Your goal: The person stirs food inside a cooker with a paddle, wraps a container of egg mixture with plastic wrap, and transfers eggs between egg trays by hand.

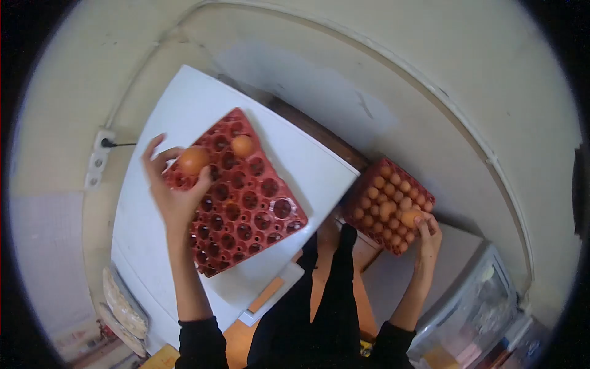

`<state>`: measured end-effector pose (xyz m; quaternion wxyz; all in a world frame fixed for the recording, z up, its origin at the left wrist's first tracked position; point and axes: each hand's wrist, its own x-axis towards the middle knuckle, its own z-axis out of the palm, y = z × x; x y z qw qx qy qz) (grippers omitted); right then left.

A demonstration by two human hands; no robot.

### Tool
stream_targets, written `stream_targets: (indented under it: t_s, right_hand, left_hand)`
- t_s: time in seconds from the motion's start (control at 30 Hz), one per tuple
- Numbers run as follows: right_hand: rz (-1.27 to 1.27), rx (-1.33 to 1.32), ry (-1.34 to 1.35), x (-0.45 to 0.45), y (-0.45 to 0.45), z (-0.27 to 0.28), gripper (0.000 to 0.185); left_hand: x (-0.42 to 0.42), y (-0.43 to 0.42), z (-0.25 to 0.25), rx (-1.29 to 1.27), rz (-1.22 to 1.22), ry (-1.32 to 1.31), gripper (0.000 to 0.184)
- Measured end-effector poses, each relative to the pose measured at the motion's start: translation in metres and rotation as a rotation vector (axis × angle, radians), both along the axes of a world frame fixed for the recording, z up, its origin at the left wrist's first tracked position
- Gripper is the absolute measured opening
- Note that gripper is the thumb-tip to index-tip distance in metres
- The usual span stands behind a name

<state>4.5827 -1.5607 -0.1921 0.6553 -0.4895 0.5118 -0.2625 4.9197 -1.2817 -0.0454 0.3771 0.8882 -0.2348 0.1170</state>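
Observation:
My left hand point(178, 187) is closed around a brown egg point(194, 160), thumb on one side and fingers on the other, above the far left part of a red egg tray point(250, 198). A second egg point(242, 146) sits in a cup near that tray's far corner; most other cups hold nothing. To the right, my right hand point(428, 230) pinches another egg point(411, 218) over a lower red tray point(353, 210). Rows of brown eggs point(386, 190) fill that tray. Whether the pinched egg touches those beneath it, I cannot tell.
The larger tray lies on a white surface point(295, 154) with a handle at its front edge. A grey surface point(399, 277) and a clear-fronted cabinet point(473, 307) stand at the right. A power strip point(98, 158) with a plug hangs on the left wall. My legs are below.

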Motion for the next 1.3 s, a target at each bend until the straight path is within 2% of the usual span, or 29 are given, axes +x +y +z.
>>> stream_targets:
  t_s: [0.03, 0.1, 0.13, 0.2, 0.23, 0.27, 0.3, 0.33, 0.43, 0.47, 0.53, 0.7, 0.83, 0.9, 1.0, 1.1, 1.23, 1.3]
  right_hand:
    - [-0.081, 0.026, 0.069, -0.021, -0.002, -0.011, 0.021]
    - [-0.027, -0.135, 0.319, -0.056, -0.013, -0.039, 0.018]
    - [-0.044, -0.157, 0.364, -0.072, -0.017, -0.058, 0.02]
    - [-0.04, -0.225, 0.448, -0.092, -0.023, -0.095, 0.026]
    - [-0.021, -0.267, 0.492, -0.096, -0.026, -0.111, 0.031]
    - [-0.03, -0.27, 0.495, -0.093, -0.025, -0.124, 0.031]
    - [-0.015, -0.315, 0.591, -0.09, -0.023, -0.136, 0.035]
    - [-0.002, -0.363, 0.688, -0.086, -0.024, -0.143, 0.038]
    - [-0.028, -0.343, 0.707, -0.082, -0.028, -0.16, 0.043]
    - [-0.038, -0.341, 0.71, -0.084, -0.032, -0.166, 0.043]
    - [0.104, -0.361, 0.699, -0.09, -0.037, -0.174, 0.043]
    - [0.212, -0.401, 0.811, -0.084, -0.044, -0.181, 0.05]
    - [0.229, -0.354, 0.814, -0.087, -0.047, -0.183, 0.051]
    - [0.265, -0.412, 0.792, -0.089, -0.048, -0.182, 0.049]
    - [0.212, -0.459, 0.72, -0.09, -0.049, -0.175, 0.042]
    - [0.191, -0.489, 0.697, -0.086, -0.058, -0.163, 0.037]
    - [0.12, -0.575, 0.592, -0.058, -0.064, -0.146, 0.029]
    - [0.166, -0.547, 0.466, -0.006, -0.059, -0.103, 0.026]
  left_hand:
    - [-0.014, -0.007, 0.006, -0.051, -0.014, -0.006, 0.076]
    - [-0.049, -0.028, 0.008, -0.134, -0.101, 0.079, 0.078]
    - [-0.071, -0.042, 0.005, -0.184, -0.154, 0.146, 0.079]
    - [-0.111, -0.069, -0.011, -0.095, -0.413, 0.182, 0.077]
    - [-0.136, -0.088, -0.025, -0.071, -0.442, 0.334, 0.075]
    - [-0.161, -0.104, -0.044, -0.043, -0.463, 0.484, 0.073]
    - [-0.176, -0.12, -0.075, -0.039, -0.598, 0.449, 0.072]
    - [-0.194, -0.137, -0.106, -0.026, -0.594, 0.552, 0.074]
    - [-0.236, -0.175, -0.185, 0.073, -0.633, 0.75, 0.077]
    - [-0.245, -0.187, -0.208, 0.075, -0.643, 0.752, 0.077]
    - [-0.257, -0.211, -0.244, 0.139, -0.634, 0.498, 0.079]
    - [-0.256, -0.269, -0.311, 0.161, -0.582, 0.56, 0.085]
    - [-0.249, -0.292, -0.327, 0.33, -0.576, 0.618, 0.088]
    - [-0.25, -0.296, -0.329, 0.395, -0.566, 0.664, 0.089]
    - [-0.255, -0.3, -0.326, 0.496, -0.503, 0.461, 0.092]
    - [-0.261, -0.298, -0.346, 0.42, -0.408, 0.612, 0.079]
    - [-0.257, -0.286, -0.362, 0.266, -0.366, 0.465, 0.084]
    - [-0.239, -0.277, -0.312, 0.3, -0.452, 0.669, 0.085]
